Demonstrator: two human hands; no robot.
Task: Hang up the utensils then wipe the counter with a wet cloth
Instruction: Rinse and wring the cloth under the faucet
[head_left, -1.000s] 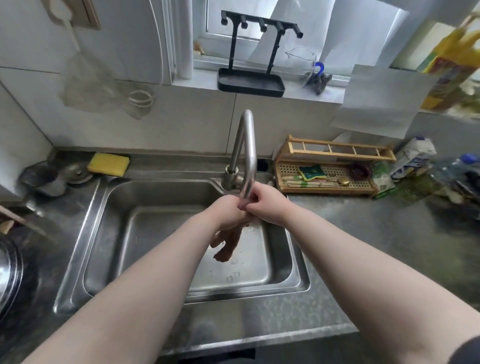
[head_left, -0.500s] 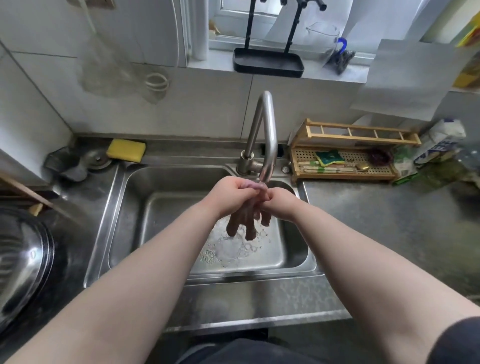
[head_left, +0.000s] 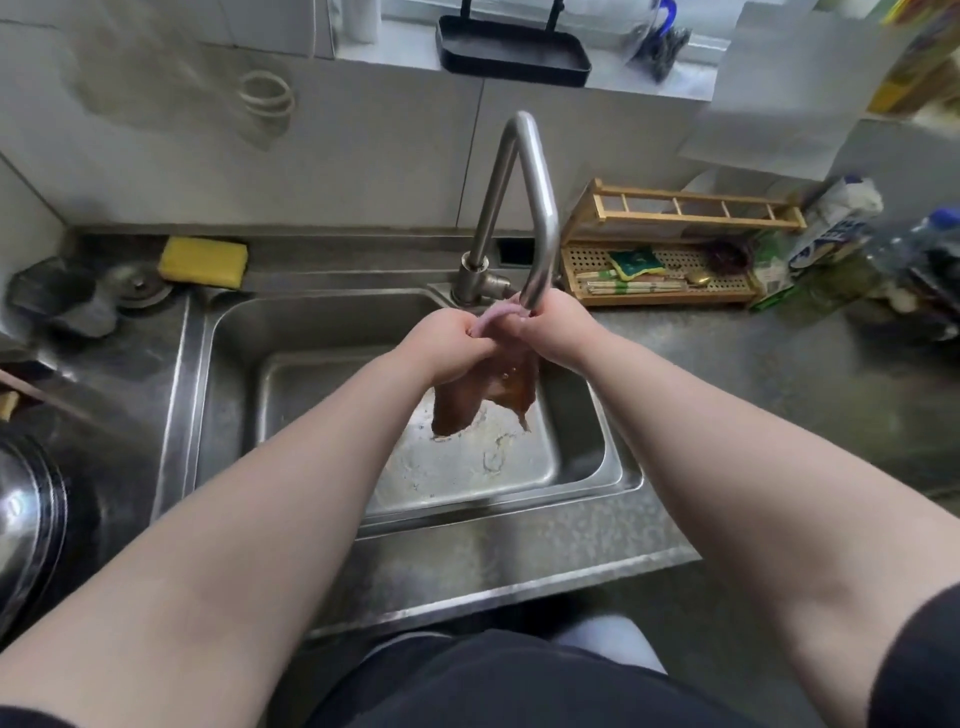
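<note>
Both hands meet over the sink (head_left: 218, 364), right under the mouth of the tap (head_left: 540, 228). The left hand (head_left: 449, 348) is curled into a fist, its fingers (head_left: 470, 332) closed tight on the upper edge of the cloth (head_left: 488, 389); the right hand (head_left: 558, 332) is closed on the same edge just beside it, so the two hands nearly touch. A pale, pinkish fold of the cloth arches between them right at the spout, and the rest hangs down below the hands as a brown, wet-looking sheet with two drooping corners above the basin floor. Most fingertips are tucked under the cloth and hidden, so only the knuckles show. Water from the tap cannot be made out as a stream, though the basin floor under the cloth looks wet and foamy. A yellow sponge (head_left: 203, 261) lies at the back left corner of the surface (head_left: 753, 374), behind the sink. A wooden rack (head_left: 670, 244) stands at the back of the surface to the right of the tap, holding small items too blurred to name. At the left edge a shiny round pot (head_left: 26, 525) is cut off by the frame, and bottles at the far right are smeared.
</note>
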